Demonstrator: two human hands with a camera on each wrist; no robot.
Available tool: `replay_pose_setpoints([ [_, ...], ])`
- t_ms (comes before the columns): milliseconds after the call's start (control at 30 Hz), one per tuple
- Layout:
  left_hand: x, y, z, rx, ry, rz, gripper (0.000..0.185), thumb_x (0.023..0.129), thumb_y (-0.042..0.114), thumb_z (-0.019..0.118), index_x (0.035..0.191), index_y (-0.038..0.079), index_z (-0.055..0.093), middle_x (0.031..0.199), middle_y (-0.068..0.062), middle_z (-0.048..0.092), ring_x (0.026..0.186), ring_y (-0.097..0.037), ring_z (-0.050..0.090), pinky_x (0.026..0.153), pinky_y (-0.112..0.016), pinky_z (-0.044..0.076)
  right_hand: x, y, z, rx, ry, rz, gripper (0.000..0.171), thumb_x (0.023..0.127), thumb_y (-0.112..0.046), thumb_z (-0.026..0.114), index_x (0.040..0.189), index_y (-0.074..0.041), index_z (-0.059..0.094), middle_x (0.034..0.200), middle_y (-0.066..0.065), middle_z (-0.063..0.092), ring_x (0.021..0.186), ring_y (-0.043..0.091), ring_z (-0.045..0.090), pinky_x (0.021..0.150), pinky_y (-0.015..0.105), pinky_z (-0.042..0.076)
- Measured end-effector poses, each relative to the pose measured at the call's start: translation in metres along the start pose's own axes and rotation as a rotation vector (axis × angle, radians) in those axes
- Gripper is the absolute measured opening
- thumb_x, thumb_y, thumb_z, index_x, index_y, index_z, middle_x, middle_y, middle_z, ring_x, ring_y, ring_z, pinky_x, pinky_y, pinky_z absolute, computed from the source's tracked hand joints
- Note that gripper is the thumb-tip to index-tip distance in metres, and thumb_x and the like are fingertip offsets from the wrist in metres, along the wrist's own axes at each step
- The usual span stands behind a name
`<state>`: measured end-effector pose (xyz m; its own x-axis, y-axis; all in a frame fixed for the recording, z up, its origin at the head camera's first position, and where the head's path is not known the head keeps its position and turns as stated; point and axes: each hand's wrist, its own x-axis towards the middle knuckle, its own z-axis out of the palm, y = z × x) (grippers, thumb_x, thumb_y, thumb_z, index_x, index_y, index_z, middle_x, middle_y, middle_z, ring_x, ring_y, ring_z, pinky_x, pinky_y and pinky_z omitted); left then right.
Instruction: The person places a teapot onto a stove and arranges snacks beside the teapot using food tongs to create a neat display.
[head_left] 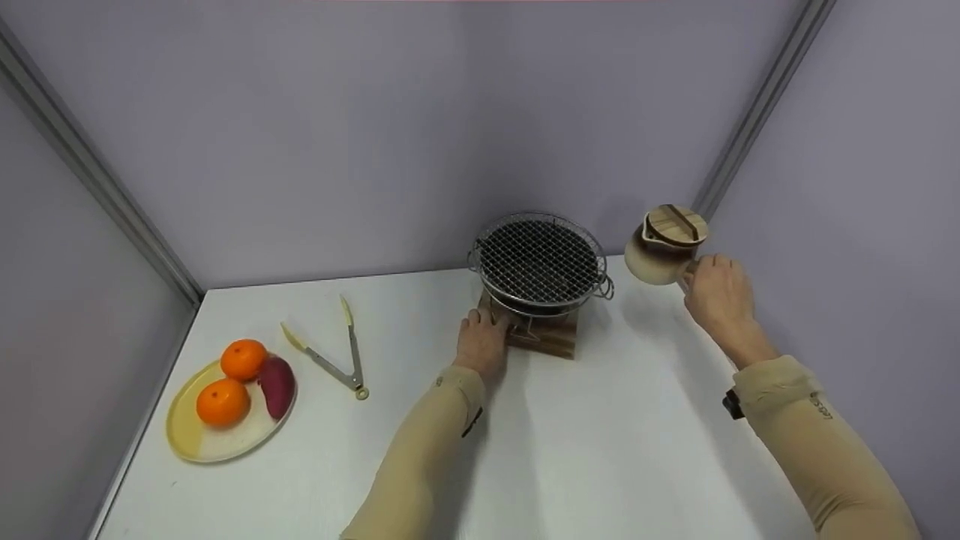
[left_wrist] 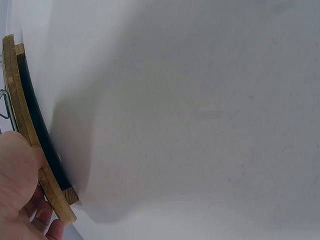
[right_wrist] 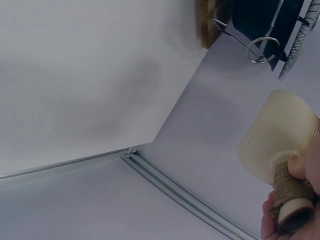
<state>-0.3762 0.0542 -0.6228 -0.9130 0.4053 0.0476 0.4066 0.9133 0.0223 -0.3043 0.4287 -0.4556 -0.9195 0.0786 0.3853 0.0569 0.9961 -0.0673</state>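
Note:
A round charcoal grill with a wire mesh top (head_left: pixel 538 259) stands on a wooden base (head_left: pixel 551 337) near the table's back edge. My left hand (head_left: pixel 482 345) grips the left end of that base; in the left wrist view the thumb and fingers lie on either side of the wooden board (left_wrist: pixel 52 192). Right of the grill, my right hand (head_left: pixel 721 296) holds a cream and brown teapot (head_left: pixel 651 264) by its side handle, raised off the table. The pot wears a wooden lid (head_left: pixel 666 225). Twine wraps the handle (right_wrist: pixel 287 187) in the right wrist view.
On the left, a yellow and cream plate (head_left: pixel 187 431) bears two oranges (head_left: pixel 223 403) and a purple sweet potato (head_left: pixel 277 388). Spread tongs (head_left: pixel 355 360) with yellow tips lie beside it. Walls (head_left: pixel 337 150) rise behind and at both sides of the white table (head_left: pixel 622 450).

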Motion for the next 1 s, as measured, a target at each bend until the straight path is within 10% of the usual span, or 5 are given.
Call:
replay_pose_setpoints([
  [1000, 0.0, 0.002, 0.003, -0.026, 0.051, 0.002, 0.045, 0.109, 0.016, 0.066, 0.154, 0.021, 0.063, 0.149, -0.02, 0.064, 0.138, -0.036, 0.059, 0.115, -0.049, 0.054, 0.045, -0.062, -0.021, 0.084, -0.007, -0.15, 0.036, 0.111, -0.014, 0.06, 0.114, 0.022, 0.061, 0.109, 0.042, 0.064, 0.106, 0.062, 0.063, 0.092, 0.07, 0.052],
])
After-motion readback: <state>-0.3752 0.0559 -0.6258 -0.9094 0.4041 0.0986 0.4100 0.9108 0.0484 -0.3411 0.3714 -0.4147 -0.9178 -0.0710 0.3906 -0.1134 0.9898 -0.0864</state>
